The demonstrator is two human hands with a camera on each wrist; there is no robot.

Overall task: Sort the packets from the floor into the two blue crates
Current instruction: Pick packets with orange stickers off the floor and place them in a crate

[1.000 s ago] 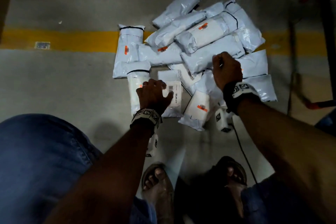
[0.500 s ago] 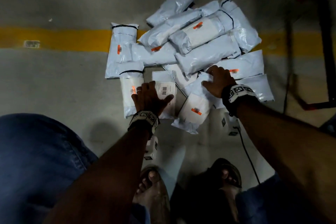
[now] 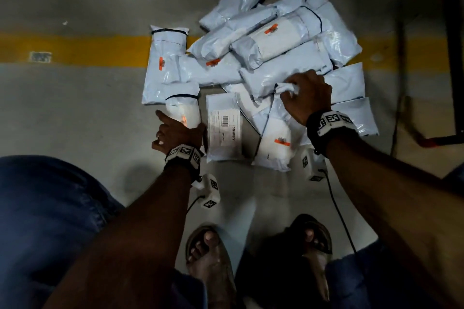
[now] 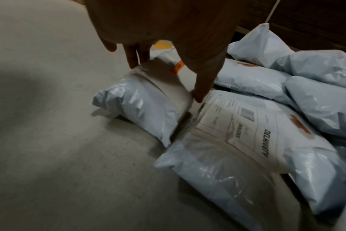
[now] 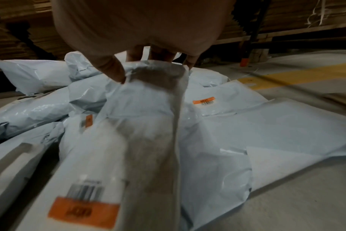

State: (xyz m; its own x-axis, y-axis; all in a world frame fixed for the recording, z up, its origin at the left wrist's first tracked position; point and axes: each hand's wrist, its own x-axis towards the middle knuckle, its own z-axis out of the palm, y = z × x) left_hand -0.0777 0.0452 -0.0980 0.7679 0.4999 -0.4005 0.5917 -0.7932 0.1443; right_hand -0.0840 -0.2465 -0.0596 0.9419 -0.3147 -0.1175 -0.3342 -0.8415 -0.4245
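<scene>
Head cam: there's a pile of pale blue-grey packets [image 3: 263,57] on the grey floor [image 3: 75,113], spread from the centre out toward 1 o'clock and lying across a yellow floor stripe [image 3: 75,50]. The left hand [image 3: 175,133] is at about 9 o'clock of the pile, thumb and fingers clamped round a small packet with an orange sticker [image 3: 184,110]. Right beside it, at 3 o'clock of that hand, sits a flat packet with a white shipping label [image 3: 224,128]. The right hand [image 3: 307,96] is pinching the bunched top end of a long packet [image 3: 276,138] that runs down toward 6 o'clock. No crates visible anywhere. Sandalled feet [image 3: 211,258] at the bottom.

Left wrist cam: the fingers [image 4: 134,53] come down on one side of the small packet [image 4: 148,100] and the thumb on the other, so it's gripped across its width. The labelled packet [image 4: 247,140] lies just beside it at 4 o'clock.

Right wrist cam: thumb and fingertips [image 5: 113,70] squeezed tight on the crumpled end of the long packet [image 5: 140,125], which hangs toward the camera, orange sticker at the lower end. More packets [image 5: 247,125] lie flat behind and at 3 o'clock.
</scene>
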